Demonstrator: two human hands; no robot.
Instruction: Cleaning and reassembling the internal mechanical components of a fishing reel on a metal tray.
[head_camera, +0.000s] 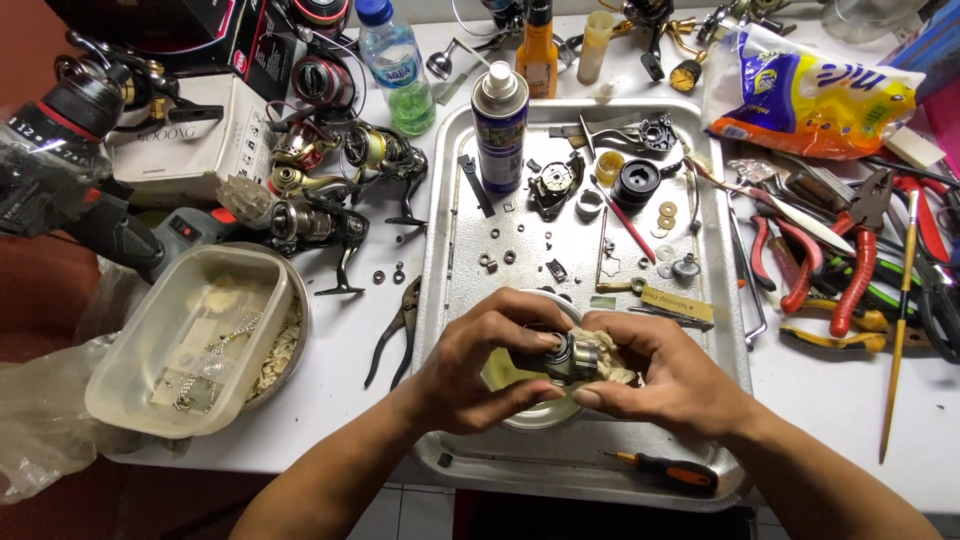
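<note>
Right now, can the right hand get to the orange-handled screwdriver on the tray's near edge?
Probably yes: screwdriver lies uncovered just below the right hand, but its fingers hold a small metal part.

Single head view, worn high above a white table (330, 420), looking steeply down and slightly forward. Close in: left hand (480, 365) and right hand (660, 375) at 6 o'clock, forearms entering from the bottom edge. Metal tray (440, 250) centred, running from 6 toward 12. Far table edge at 12, with a bottle (395, 65) there. Reels (330, 180) at 10, pliers (850, 260) at 3, tub (150, 330) at 8. No second view to share.
</note>
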